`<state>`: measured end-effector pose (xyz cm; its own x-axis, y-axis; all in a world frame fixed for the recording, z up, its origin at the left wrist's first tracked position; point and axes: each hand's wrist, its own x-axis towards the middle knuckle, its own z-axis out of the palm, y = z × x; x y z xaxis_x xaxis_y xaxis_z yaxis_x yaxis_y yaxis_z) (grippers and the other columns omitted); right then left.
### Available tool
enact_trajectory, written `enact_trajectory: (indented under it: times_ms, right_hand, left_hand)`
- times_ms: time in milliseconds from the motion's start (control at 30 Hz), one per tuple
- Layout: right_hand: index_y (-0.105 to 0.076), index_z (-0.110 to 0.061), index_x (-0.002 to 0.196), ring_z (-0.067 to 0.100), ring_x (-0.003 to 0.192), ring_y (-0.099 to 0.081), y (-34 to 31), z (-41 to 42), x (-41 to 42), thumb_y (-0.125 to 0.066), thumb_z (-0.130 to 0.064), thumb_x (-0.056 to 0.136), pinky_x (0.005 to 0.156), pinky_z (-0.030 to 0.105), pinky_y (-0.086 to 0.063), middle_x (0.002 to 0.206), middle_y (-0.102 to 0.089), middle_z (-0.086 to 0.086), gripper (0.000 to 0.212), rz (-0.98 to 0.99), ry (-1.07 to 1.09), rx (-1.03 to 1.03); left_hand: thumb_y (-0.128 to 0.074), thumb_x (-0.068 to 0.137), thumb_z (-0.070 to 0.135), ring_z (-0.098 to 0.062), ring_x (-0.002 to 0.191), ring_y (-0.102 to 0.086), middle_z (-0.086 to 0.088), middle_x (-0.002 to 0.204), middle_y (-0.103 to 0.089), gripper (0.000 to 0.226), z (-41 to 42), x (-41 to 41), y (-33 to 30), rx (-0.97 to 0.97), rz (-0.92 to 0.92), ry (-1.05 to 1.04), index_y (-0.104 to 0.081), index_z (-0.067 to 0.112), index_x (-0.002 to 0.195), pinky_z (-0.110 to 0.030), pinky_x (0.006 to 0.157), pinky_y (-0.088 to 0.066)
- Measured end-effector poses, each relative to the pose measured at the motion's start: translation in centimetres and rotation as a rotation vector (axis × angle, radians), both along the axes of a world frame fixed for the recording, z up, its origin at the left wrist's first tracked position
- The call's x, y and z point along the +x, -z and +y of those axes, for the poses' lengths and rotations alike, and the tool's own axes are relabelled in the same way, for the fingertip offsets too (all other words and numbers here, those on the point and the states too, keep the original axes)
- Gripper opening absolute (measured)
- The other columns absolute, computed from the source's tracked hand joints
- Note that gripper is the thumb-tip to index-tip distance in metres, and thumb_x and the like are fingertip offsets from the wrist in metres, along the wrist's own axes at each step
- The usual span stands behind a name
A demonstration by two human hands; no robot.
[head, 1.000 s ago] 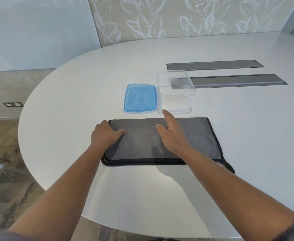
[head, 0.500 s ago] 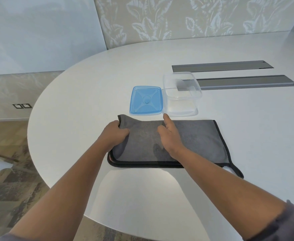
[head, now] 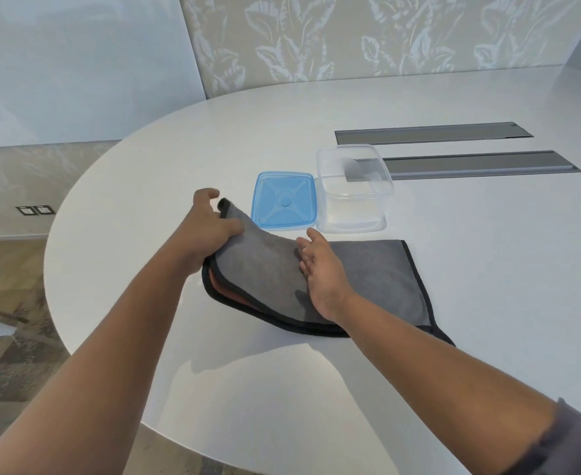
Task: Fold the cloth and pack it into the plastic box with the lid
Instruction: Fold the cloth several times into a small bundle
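Observation:
A grey cloth [head: 375, 279] with black trim lies folded on the white table, in front of me. My left hand [head: 210, 228] grips its left end and lifts it off the table, curling it toward the right. My right hand [head: 320, 269] stands on edge across the cloth's middle, fingers apart, pressing against the raised flap. Behind the cloth sits the clear plastic box [head: 352, 186], uncovered. Its blue lid [head: 285, 200] lies flat just left of the box.
Two long grey cable slots [head: 433, 133] run across the table [head: 488, 303] behind and right of the box. The table's rounded edge curves close on my left, with the floor below. A patterned wall stands behind.
My left hand has taken hold of the cloth's left end and raised it, folding it rightward. My right hand has turned from flat to on edge at the cloth's middle.

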<state>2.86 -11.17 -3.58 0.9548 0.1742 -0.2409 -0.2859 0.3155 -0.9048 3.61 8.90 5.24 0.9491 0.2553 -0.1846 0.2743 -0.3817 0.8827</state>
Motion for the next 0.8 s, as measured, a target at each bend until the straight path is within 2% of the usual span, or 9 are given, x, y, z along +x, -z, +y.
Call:
enact_trajectory:
  times_ms: [67, 133, 233, 334, 434, 534, 600, 700, 801]
  right_hand:
    - [-0.043, -0.023, 0.149, 0.000, 0.100, -0.065, -0.2, -0.1, -0.1, -0.045, -0.027, 0.101, 0.084, 0.018, -0.047, 0.117, -0.064, -0.012, 0.048, 0.054, 0.010, 0.036]
    - [-0.057, -0.024, 0.131, 0.006, 0.100, -0.069, -0.4, -0.7, -0.1, -0.047, -0.040, 0.103, 0.079, 0.024, -0.052, 0.129, -0.065, -0.003, 0.034, 0.121, 0.009, 0.051]
    - [-0.060, -0.025, 0.132, 0.025, 0.105, -0.069, -1.3, -2.6, -0.1, -0.047, -0.062, 0.097, 0.083, 0.040, -0.054, 0.133, -0.067, 0.005, 0.053, 0.157, -0.065, 0.092]
    - [-0.068, -0.026, 0.130, 0.028, 0.111, -0.070, -2.0, -5.4, 0.3, -0.049, -0.079, 0.087, 0.089, 0.042, -0.055, 0.124, -0.072, 0.010, 0.071, 0.111, -0.170, 0.176]
    - [-0.075, -0.015, 0.120, 0.029, 0.096, -0.073, -2.0, -8.4, 0.6, -0.063, -0.060, 0.090, 0.086, 0.042, -0.057, 0.107, -0.076, 0.014, 0.055, 0.131, -0.165, 0.244]
    - [-0.077, -0.005, 0.112, 0.029, 0.087, -0.075, -1.5, -11.0, 1.1, -0.055, -0.030, 0.095, 0.073, 0.038, -0.061, 0.103, -0.077, 0.016, 0.037, 0.202, -0.064, 0.172]
    - [-0.072, -0.001, 0.118, 0.031, 0.082, -0.076, -1.8, -12.7, 1.4, -0.055, -0.023, 0.093, 0.064, 0.038, -0.061, 0.101, -0.078, 0.018, 0.037, 0.234, 0.027, 0.123]
    - [-0.066, 0.000, 0.124, 0.035, 0.084, -0.076, -2.1, -15.1, 1.4, -0.053, -0.022, 0.090, 0.064, 0.042, -0.062, 0.108, -0.076, 0.023, 0.042, 0.279, 0.055, 0.069]
    - [-0.067, 0.003, 0.119, 0.035, 0.081, -0.076, -1.3, -16.7, 1.0, -0.049, -0.020, 0.091, 0.061, 0.041, -0.061, 0.106, -0.075, 0.025, 0.040, 0.337, 0.079, -0.017]
  left_hand:
    - [-0.070, 0.089, 0.008, -0.024, 0.096, -0.070, -0.006, 0.121, -0.062, 0.078, -1.9, -0.4, -1.0, -0.123, -0.043, 0.061, -0.027, 0.029, 0.152, -0.035, 0.072, -0.060]
    - [-0.069, 0.091, 0.002, -0.028, 0.094, -0.069, -0.016, 0.121, -0.065, 0.078, -4.5, -0.5, -1.2, -0.242, -0.066, 0.133, -0.027, 0.027, 0.152, -0.045, 0.084, -0.058]
    - [-0.067, 0.093, -0.002, -0.030, 0.088, -0.065, -0.025, 0.117, -0.066, 0.084, -8.9, -0.5, -0.7, -0.290, -0.050, 0.238, -0.019, 0.027, 0.156, -0.049, 0.082, -0.056]
    - [-0.069, 0.093, 0.000, -0.023, 0.073, -0.066, -0.016, 0.097, -0.071, 0.086, -12.5, -0.5, 0.7, -0.360, -0.032, 0.357, -0.017, 0.034, 0.153, -0.034, 0.067, -0.059]
    - [-0.063, 0.097, 0.001, -0.014, 0.071, -0.070, -0.004, 0.093, -0.070, 0.052, -14.2, -0.1, 2.2, -0.441, -0.064, 0.385, -0.044, 0.021, 0.141, -0.025, 0.067, -0.060]
    - [-0.058, 0.096, 0.005, -0.005, 0.093, -0.064, 0.004, 0.109, -0.067, 0.032, -14.2, 0.5, 4.3, 0.009, -0.367, 0.338, -0.064, 0.021, 0.123, -0.010, 0.080, -0.048]
    - [-0.057, 0.096, 0.024, -0.012, 0.116, -0.056, 0.002, 0.127, -0.064, 0.034, -14.2, 0.5, 6.0, 0.340, -0.524, 0.406, -0.064, 0.020, 0.130, -0.010, 0.095, -0.035]
    - [-0.029, 0.096, 0.068, -0.026, 0.153, -0.025, -0.002, 0.166, -0.034, 0.072, -14.8, 0.3, 9.3, 0.673, -0.333, 0.611, -0.034, 0.033, 0.159, -0.037, 0.122, -0.020]
    - [-0.011, 0.090, 0.084, -0.021, 0.159, 0.007, 0.005, 0.174, -0.004, 0.082, -15.4, -0.2, 12.0, 0.823, -0.183, 0.681, -0.006, 0.045, 0.162, -0.044, 0.126, 0.001]
